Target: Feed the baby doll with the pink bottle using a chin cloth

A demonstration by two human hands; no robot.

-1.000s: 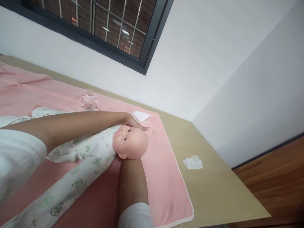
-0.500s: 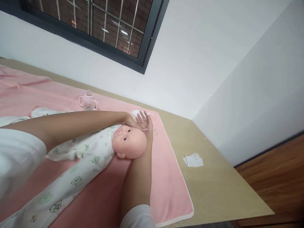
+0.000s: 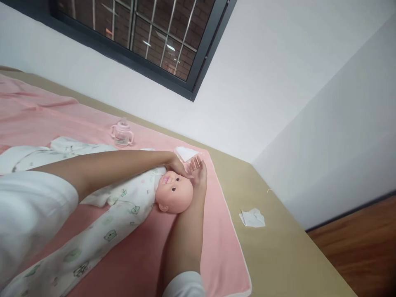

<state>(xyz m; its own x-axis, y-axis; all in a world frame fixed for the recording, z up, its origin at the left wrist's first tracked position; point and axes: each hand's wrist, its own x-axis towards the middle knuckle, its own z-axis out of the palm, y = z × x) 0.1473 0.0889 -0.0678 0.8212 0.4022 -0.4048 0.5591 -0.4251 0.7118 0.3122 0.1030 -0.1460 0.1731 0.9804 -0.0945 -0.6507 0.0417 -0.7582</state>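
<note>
A bald baby doll (image 3: 174,193) in a white patterned outfit lies on its back on the pink blanket (image 3: 222,247). My left arm reaches across its chest. My left hand (image 3: 178,165) is bent in beside the doll's head, fingers together at my right palm; a pale, clear glint shows at the fingertips, too small to name. My right forearm passes against the top of the head. My right hand (image 3: 198,167) is open, palm turned up, fingers spread. Behind both hands lies a white folded item (image 3: 187,154).
A clear baby bottle (image 3: 122,134) with pink handles stands upright on the blanket beyond my left arm. A crumpled white tissue (image 3: 252,218) lies on the wooden tabletop (image 3: 278,255) at the right. White walls and a barred window (image 3: 167,41) close off the back.
The view has shifted a little, so the doll and hands sit slightly lower and further right. My left hand stays against my right palm, and my right fingers remain spread.
</note>
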